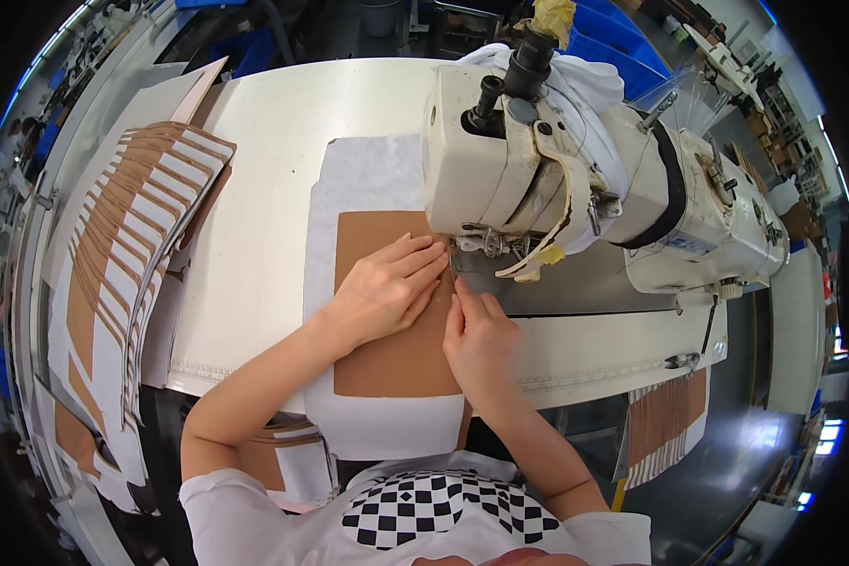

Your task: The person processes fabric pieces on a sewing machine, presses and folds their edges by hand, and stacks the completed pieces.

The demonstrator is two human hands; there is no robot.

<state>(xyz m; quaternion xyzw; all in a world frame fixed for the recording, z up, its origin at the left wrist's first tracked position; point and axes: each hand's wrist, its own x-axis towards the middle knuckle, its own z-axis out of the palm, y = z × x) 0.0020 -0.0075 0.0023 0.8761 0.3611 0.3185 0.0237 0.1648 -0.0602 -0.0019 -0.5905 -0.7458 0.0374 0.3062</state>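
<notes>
A brown rectangular panel (387,363) lies on a larger white sheet (373,170) on the sewing machine's bed. My left hand (396,288) rests flat on the panel, its fingers stretched toward the presser foot (489,245). At the panel's right edge, just below the needle area, my right hand (481,349) is curled with thumb and index finger pinched on that edge. The white sewing machine head (500,160) stands directly beyond my fingertips. The needle itself is hidden, and so is the stitch line under my hands.
On the left, a fanned stack of brown and white panels (151,217) covers the table side. More striped panels (665,424) hang at the lower right, and others (292,462) sit by my lap. Blue bins (613,38) stand behind the machine; white cloth (585,85) drapes over it.
</notes>
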